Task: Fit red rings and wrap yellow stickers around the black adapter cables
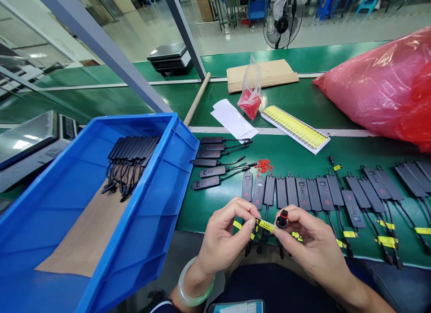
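My left hand (pixel 224 234) pinches one end of a yellow label (pixel 266 226) reading "12V" between thumb and forefinger. My right hand (pixel 311 241) is closed round a black cable connector (pixel 282 219) with a red ring on its end, its thumb at the label's other end. Just beyond my hands runs a row of black controller boxes (pixel 303 194) with cables, several bearing yellow tags (pixel 386 241). To their left, more black boxes (pixel 209 183) lie with their cables pointing right. Small red rings (pixel 263 166) are heaped beside those cables.
At left stands a blue bin (pixel 168 205) holding black boxes on cardboard. Behind the row are a yellow label sheet (pixel 296 128), white paper (pixel 233 119), a bag of red bits (pixel 251 99) and flat cardboard (pixel 279 72). A large pink bag (pixel 377 79) bulges at right.
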### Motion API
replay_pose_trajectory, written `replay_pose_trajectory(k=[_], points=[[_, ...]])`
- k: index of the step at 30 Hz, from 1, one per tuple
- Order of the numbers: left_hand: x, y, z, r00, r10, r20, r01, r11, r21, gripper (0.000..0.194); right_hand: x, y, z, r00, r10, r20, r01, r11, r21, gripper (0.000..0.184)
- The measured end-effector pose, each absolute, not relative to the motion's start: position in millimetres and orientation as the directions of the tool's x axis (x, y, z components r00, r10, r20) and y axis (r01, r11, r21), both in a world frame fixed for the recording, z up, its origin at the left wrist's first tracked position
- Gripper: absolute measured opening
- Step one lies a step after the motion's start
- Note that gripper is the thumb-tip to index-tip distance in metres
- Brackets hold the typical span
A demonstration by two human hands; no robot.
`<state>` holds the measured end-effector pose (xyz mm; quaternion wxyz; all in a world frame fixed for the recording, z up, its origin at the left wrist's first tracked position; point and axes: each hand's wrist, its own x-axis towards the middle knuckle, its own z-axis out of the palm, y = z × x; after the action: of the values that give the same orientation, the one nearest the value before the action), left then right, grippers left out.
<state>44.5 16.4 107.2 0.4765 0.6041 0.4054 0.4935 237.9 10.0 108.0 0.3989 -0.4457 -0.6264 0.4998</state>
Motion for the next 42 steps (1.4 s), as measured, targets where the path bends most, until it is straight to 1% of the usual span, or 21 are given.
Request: replay_pose_trajectory(k=[24, 30, 32, 34, 35, 36, 37, 38, 40, 41, 42], points=[[47.9, 13.3, 107.4, 0.155, 0.971, 0.18, -0.019, -0.18, 0.984, 0.015, 237.2, 8.8, 109.8, -0.257, 0.964, 0.071, 0.175, 0.118, -0.978, 0.009], [53.9, 10.5, 103.8, 0.078, 0.982, 0.175, -0.04, -0.172, 0.984, 0.015, 233.5, 7.1, 106.5, -0.19, 0.972, 0.136, 0.198, 0.174, -0.965, 0.009], [55.9, 10.6, 102.2, 0.049, 0.985, 0.168, -0.065, -0.165, 0.984, 0.014, 230.7, 5.9, 105.1, -0.126, 0.979, 0.161, 0.172, 0.181, -0.968, 0.016], [57.9, 11.2, 101.5, 0.001, 0.988, 0.151, -0.093, -0.151, 0.984, 0.009, 228.7, 4.0, 104.0, -0.055, 0.984, 0.171, 0.145, 0.177, -0.973, 0.03], [59.0, 11.6, 101.6, -0.009, 0.989, 0.147, -0.095, -0.147, 0.985, 0.015, 228.3, 2.9, 103.5, -0.038, 0.984, 0.174, 0.137, 0.177, -0.975, 0.035], [60.1, 12.0, 101.9, 0.009, 0.988, 0.154, -0.082, -0.153, 0.985, 0.025, 228.2, 1.5, 102.8, -0.041, 0.983, 0.18, 0.135, 0.184, -0.974, 0.037], [61.1, 12.3, 102.5, 0.054, 0.984, 0.173, -0.055, -0.17, 0.984, 0.028, 228.6, 0.3, 102.1, -0.063, 0.98, 0.187, 0.135, 0.194, -0.972, 0.037], [61.6, 12.6, 103.1, 0.118, 0.973, 0.198, -0.02, -0.197, 0.98, 0.024, 229.2, -0.7, 101.4, -0.097, 0.976, 0.194, 0.138, 0.207, -0.969, 0.037], [59.7, 12.9, 103.9, 0.221, 0.944, 0.245, 0.038, -0.26, 0.965, 0.003, 230.7, -0.5, 100.7, -0.173, 0.964, 0.202, 0.151, 0.229, -0.962, 0.036], [56.6, 13.1, 103.8, 0.216, 0.941, 0.262, 0.05, -0.279, 0.959, 0.01, 231.3, 1.5, 101.4, -0.205, 0.957, 0.204, 0.166, 0.24, -0.956, 0.036], [51.6, 13.2, 103.3, 0.165, 0.948, 0.274, 0.053, -0.285, 0.957, 0.015, 231.6, 5.2, 103.2, -0.23, 0.95, 0.209, 0.189, 0.255, -0.948, 0.034]])
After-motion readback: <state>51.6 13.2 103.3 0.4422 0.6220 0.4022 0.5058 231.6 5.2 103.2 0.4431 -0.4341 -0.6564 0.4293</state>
